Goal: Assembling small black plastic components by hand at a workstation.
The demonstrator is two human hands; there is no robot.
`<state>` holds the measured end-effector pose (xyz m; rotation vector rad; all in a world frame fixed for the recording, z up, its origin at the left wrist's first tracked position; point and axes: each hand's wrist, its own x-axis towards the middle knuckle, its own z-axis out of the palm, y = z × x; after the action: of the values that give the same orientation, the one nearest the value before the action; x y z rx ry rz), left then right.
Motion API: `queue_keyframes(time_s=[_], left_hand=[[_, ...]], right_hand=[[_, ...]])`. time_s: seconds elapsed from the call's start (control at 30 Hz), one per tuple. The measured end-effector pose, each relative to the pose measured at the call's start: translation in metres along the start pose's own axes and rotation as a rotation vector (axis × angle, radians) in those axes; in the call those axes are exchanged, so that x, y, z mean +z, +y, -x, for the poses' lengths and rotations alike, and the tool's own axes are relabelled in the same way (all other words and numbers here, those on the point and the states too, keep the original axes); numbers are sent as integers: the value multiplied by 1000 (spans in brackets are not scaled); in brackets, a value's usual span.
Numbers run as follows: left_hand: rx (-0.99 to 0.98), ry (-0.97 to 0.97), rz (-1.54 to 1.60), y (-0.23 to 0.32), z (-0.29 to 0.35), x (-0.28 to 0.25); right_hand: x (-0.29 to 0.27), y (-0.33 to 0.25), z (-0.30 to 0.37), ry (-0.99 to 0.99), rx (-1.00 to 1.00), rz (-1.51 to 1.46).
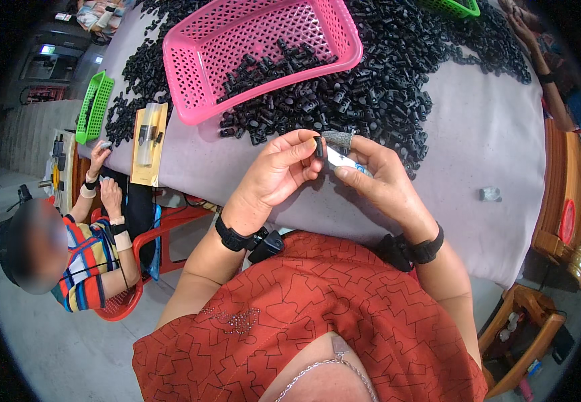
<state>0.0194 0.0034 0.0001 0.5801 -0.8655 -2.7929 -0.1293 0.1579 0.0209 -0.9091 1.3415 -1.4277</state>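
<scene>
My left hand pinches a small black plastic part between thumb and fingertips, above the near side of the table. My right hand grips a slim white tool with blue marks; its working end points at the black part and is too small to make out. A grey fabric finger cover sits on my right index finger. Just beyond my hands lies a big heap of similar black plastic parts. A pink perforated basket, partly filled with them, rests tilted on the heap.
A yellow card with a clear-cased tool lies left, near a green basket. Another green basket is at the far edge. A small grey scrap lies right. One person sits left; another's arms show far right. Wooden furniture borders the right.
</scene>
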Motion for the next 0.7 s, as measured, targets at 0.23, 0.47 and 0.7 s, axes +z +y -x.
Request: queue_keyframes(time_s=[0.23, 0.47, 0.7], left_hand=[[-1, -20, -28, 1, 0, 2], [-5, 0, -23, 2, 2, 4], [-23, 25, 14, 1, 1, 6]], right_hand=[[1, -8, 1, 4, 53, -28], [1, -7, 1, 6, 63, -13], [1, -9, 1, 4, 76, -21]])
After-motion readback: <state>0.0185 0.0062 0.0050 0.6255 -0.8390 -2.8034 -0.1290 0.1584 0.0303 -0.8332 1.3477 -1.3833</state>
